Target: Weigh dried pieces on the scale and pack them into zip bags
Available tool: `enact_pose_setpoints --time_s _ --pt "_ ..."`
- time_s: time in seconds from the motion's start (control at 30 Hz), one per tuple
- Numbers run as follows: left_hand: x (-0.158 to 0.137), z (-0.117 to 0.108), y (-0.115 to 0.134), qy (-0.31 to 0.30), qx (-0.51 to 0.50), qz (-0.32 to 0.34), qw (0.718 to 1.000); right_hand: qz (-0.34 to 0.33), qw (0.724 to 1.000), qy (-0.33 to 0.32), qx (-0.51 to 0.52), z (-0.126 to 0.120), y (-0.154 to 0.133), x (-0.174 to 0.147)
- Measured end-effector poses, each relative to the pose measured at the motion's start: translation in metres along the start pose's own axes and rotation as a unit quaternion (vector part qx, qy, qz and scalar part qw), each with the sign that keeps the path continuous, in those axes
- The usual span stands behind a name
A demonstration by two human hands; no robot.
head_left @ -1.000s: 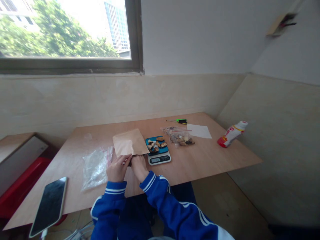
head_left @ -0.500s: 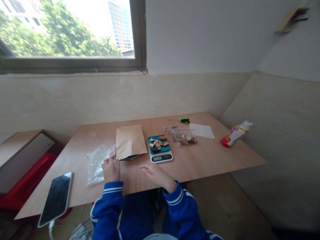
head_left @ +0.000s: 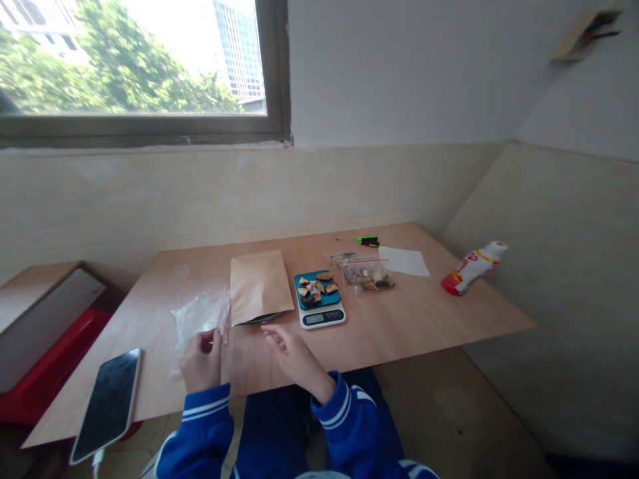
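Observation:
My left hand (head_left: 200,360) is at the near right edge of a clear plastic zip bag (head_left: 192,318), with thumb and finger pinched on its edge. The bag lies flat on the table. My right hand (head_left: 295,358) hovers just in front of a brown paper pouch (head_left: 260,286), fingers loosely stretched and nothing in them. The pouch lies with its dark, slightly parted mouth facing me. To its right stands a digital kitchen scale (head_left: 323,318) with a blue plate, bearing several pieces that look like dried mushroom (head_left: 319,287). Its reading is too small to make out.
Zip bags of dried brown pieces (head_left: 369,274) lie right of the scale. Behind them are a green-and-black screwdriver (head_left: 367,240) and white paper (head_left: 405,261). A red-and-white bottle (head_left: 472,269) stands at the right; a tablet (head_left: 108,402) with a cable overhangs the front left edge.
My left hand has moved left and toward me, now pinching the plastic bag's edge. My right hand has shifted left, from in front of the scale to the pouch's mouth.

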State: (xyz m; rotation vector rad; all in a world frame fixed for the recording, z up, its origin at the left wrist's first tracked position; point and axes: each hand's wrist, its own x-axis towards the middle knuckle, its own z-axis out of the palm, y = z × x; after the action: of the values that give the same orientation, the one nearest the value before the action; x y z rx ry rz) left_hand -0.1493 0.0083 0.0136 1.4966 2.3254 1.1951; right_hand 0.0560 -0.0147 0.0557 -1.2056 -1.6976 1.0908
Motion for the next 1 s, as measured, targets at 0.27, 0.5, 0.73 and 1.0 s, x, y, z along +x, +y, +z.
enact_pose_setpoints --time_s 0.27,0.5,0.73,1.0 --pt "-0.049 0.002 0.084 -0.065 -0.218 0.29 0.93 0.026 0.982 0.116 0.15 0.01 -0.002 0.015" --pt "-0.06 0.025 0.094 -0.136 -0.256 0.26 0.921 0.004 0.986 0.09 0.142 -0.021 0.003 0.012" --pt "-0.059 0.027 0.091 -0.065 -0.256 0.305 0.915 0.046 0.957 0.137 0.252 -0.016 0.013 0.015" --pt "-0.046 0.019 0.073 0.071 -0.179 0.408 0.893 0.083 0.932 0.119 0.333 -0.006 0.002 0.016"
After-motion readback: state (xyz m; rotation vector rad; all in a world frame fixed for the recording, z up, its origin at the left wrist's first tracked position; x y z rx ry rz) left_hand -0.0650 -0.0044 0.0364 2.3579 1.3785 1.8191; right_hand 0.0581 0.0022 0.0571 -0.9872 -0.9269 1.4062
